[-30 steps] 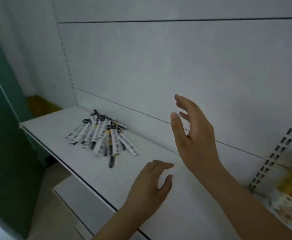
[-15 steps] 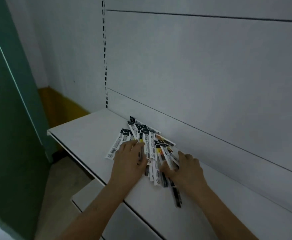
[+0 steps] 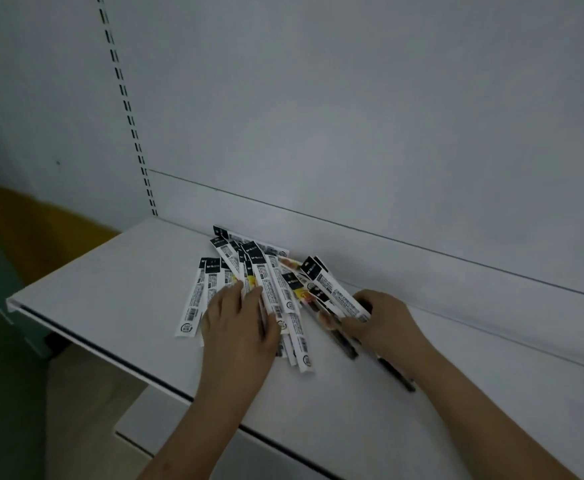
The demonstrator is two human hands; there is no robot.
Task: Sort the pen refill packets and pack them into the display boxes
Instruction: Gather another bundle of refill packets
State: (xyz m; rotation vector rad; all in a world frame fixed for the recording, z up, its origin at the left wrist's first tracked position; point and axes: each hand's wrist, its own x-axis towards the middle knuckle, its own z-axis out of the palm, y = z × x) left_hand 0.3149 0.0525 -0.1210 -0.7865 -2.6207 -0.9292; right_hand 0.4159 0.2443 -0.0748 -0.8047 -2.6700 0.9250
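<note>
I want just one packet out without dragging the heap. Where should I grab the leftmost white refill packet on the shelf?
Probably by its near end, the barcode end, coming from the left. That leftmost packet lies flat at the heap's edge, its left side bare on the shelf; its right side sits beside the left hand. Pinch and slide it leftward.

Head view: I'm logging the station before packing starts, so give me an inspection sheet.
Surface: white shelf, front edge free.
Job's things: refill packets fanned in a loose overlapping pile; display boxes not seen.
Clutter: nothing seen.
Grippers: left hand flat on the pile; right hand pinches packets at the pile's right side.
Cables: nothing seen.
Surroundings: white back panel, slotted upright, lower shelf.
</note>
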